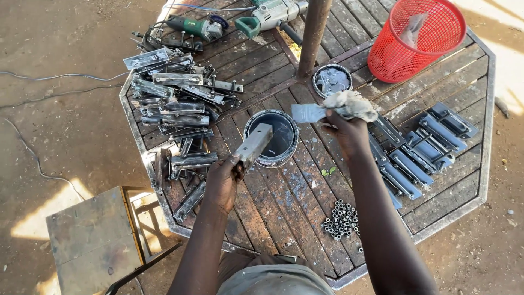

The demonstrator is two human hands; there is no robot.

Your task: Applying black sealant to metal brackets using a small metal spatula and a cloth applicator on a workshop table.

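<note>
Left hand (222,183) clenched around metal bar (254,146) above paint can (271,138); right hand (346,131) gripping paintbrush (311,112).

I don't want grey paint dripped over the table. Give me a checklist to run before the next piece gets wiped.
1. Metal piece gripped by the left hand: ok, held by its lower end, tilted over the paint can.
2. Rag in the right hand: ok, bunched in the grip beside the grey blade-like part sticking out of it.
3. Paint can open and within reach: ok, between both hands.
4. Paint level in the can: cannot tell.
5. Unpainted pieces stocked: ok, piled at the person's left.
6. Room among the painted pieces: cannot tell.
</note>
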